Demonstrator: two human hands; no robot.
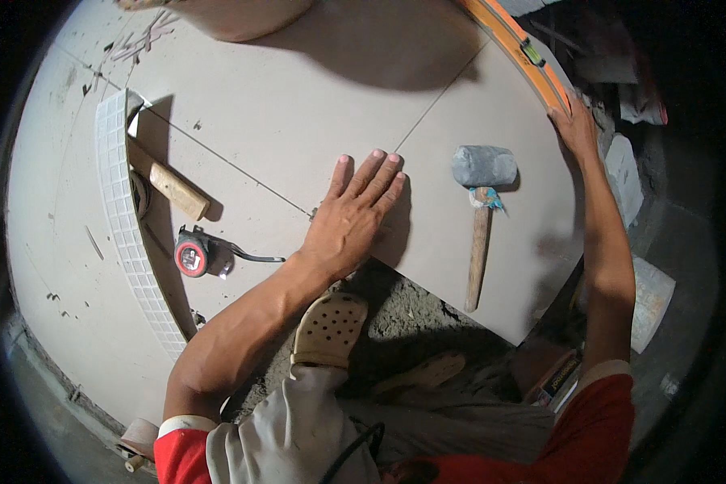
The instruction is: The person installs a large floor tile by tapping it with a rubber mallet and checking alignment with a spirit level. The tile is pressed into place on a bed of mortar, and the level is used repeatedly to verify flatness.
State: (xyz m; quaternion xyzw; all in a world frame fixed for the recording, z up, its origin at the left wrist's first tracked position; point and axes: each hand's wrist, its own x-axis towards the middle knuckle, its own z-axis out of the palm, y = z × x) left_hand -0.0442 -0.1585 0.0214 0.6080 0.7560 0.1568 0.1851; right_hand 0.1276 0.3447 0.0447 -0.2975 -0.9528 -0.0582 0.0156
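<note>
My left hand (352,211) lies flat on the pale floor tiles (290,121), fingers stretched out over the corner where joint lines meet. At the right edge of the tiles, my right hand (577,129) grips the near end of an orange spirit level (504,28), its fingertips partly hidden. Between my hands a rubber mallet (482,165) with a grey head and wooden handle rests on a tile. A black and red tape measure (192,256) sits left of my left forearm. Beyond it are a wooden tool handle (173,187) and a curved-looking white gridded strip (127,210).
Rough grey mortar (415,302) shows below the near tile edge, beside my cream clog (331,327). A rounded container (242,16) stands at the top, with thin scraps (141,40) to its left. A whitish bucket (652,302) lies beyond my right arm.
</note>
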